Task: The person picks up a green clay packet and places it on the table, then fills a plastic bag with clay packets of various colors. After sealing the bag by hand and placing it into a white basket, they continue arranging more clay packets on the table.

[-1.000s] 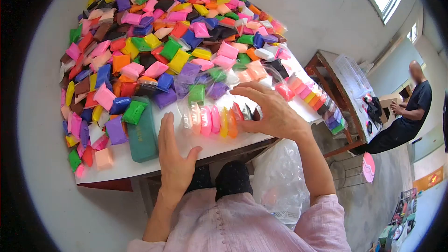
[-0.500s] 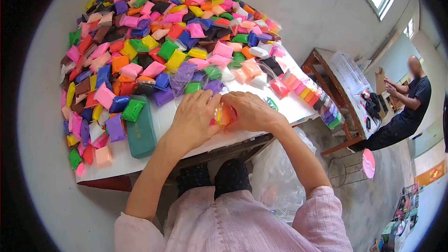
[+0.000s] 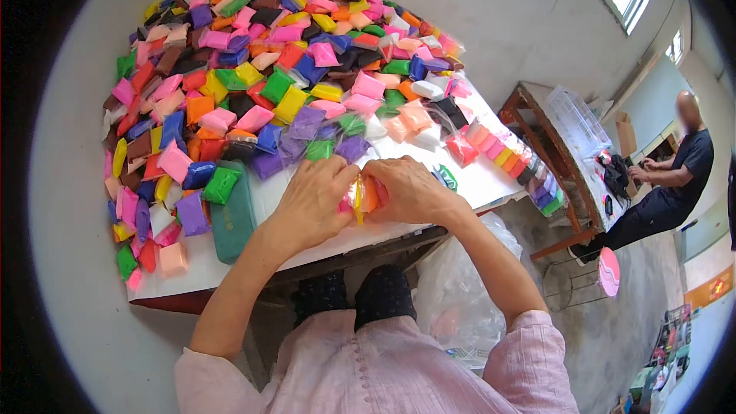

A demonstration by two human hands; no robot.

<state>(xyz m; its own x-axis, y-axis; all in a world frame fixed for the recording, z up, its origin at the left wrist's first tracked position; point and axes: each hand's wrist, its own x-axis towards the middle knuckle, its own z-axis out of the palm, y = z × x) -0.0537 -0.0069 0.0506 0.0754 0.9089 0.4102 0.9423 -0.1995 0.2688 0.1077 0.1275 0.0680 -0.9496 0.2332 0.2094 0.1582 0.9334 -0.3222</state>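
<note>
Near the front edge of the white table, my left hand and my right hand close round a small bundle of colored packets, in which yellow, orange and pink show. Fingers cover most of the bundle. Just beyond the hands, clear plastic with purple and green packets lies against a large heap of colored packets. A green box rests to the left of my left hand. To the right, a long row of packets in clear wrap lies on the table.
A clear plastic bag with something orange inside is below the table edge. At the right, a person sits by a second table holding a white wire basket. A round pink-topped stool stands near it.
Both hands have shifted slightly around the bundle, and its yellow packet now shows upright between them. The seated person's hands have moved down toward the table.
</note>
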